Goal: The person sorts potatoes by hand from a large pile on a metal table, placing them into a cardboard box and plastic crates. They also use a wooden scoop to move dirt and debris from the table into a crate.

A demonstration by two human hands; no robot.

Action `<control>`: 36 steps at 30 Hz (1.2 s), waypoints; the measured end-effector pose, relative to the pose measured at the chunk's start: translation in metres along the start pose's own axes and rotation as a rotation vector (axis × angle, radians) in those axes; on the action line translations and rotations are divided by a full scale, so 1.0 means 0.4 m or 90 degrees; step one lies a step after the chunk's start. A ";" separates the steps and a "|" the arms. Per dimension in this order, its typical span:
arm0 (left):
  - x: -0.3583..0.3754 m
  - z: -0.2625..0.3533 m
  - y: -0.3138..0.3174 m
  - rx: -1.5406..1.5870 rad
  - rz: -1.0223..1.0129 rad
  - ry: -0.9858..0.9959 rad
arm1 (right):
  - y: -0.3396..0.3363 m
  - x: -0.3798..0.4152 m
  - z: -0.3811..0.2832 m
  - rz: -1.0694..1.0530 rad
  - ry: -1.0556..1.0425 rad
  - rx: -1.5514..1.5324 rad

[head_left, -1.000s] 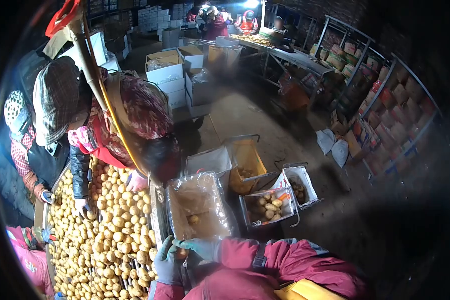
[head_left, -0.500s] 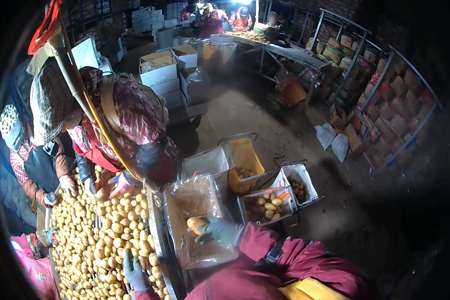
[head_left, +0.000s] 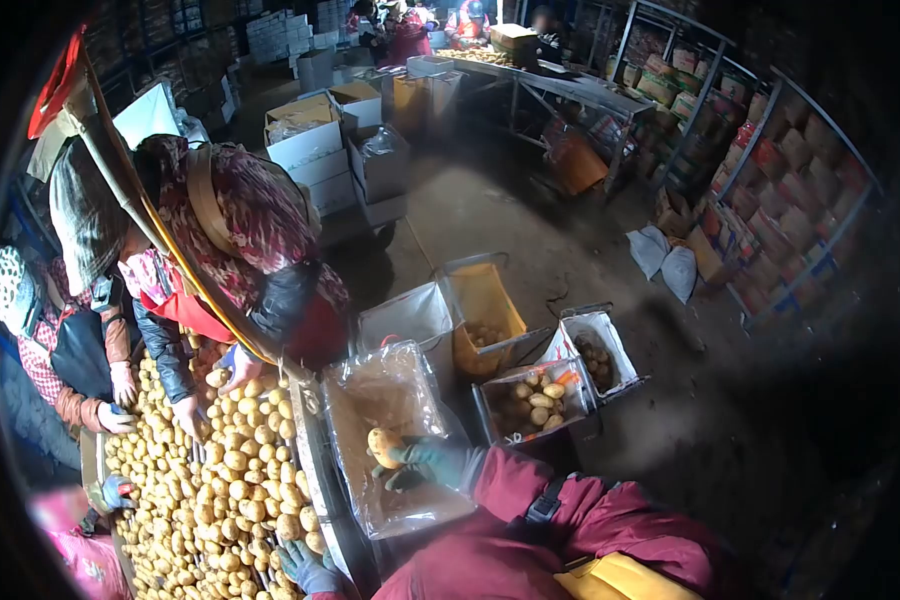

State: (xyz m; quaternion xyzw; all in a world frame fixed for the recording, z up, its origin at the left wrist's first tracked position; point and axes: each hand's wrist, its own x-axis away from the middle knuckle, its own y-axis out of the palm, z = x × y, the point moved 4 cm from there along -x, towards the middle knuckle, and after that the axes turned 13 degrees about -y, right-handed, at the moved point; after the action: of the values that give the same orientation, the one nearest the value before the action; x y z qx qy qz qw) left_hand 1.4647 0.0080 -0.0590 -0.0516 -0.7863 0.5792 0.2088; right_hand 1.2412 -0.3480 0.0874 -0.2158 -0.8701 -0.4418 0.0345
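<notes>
The fingers of the right hand (head_left: 432, 464) are closed around one side of a potato (head_left: 383, 447), gripping it between thumb and fingertips. This held potato sticks out beyond the fingertips on the left side of the picture, above the lined box (head_left: 432, 408), whose clear plastic (crinkled and shiny) spills over its rim. The left hand (head_left: 315, 574), also gloved, has its fingers apart and reaches over the near edge of the loose potatoes (head_left: 232, 460), by the metal rail (head_left: 320, 478); whether the palm rests on any of them cannot be told.

Just beyond the lined box are a pale container (head_left: 406, 318), a yellow-lined container (head_left: 507, 301) and an open crate (head_left: 484, 405) with bigger potatoes and something orange. Across the bed, a person in a patterned jacket (head_left: 240, 205) leans in, and a person in a spotted cap (head_left: 15, 290) reaches from farther left. White cartons (head_left: 305, 150) stand behind. Stacked sacks (head_left: 785, 205) at the right carry red and blue printing, too small to read.
</notes>
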 end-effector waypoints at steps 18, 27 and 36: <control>0.034 0.081 -0.104 0.281 0.120 0.124 | -0.080 0.060 -0.126 -0.025 -0.110 -0.087; 0.103 0.164 -0.145 0.245 0.102 0.158 | -0.132 0.120 -0.162 0.125 -0.144 -0.175; 0.095 0.161 -0.127 0.256 0.128 0.174 | -0.239 0.181 -0.104 0.126 -0.174 -0.215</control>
State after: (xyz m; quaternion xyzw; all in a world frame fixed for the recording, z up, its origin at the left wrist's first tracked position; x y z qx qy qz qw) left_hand 1.4133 -0.0536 -0.0170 -0.1643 -0.6108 0.7295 0.2604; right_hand 1.1316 -0.4051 0.0588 -0.3602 -0.7551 -0.5423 -0.0771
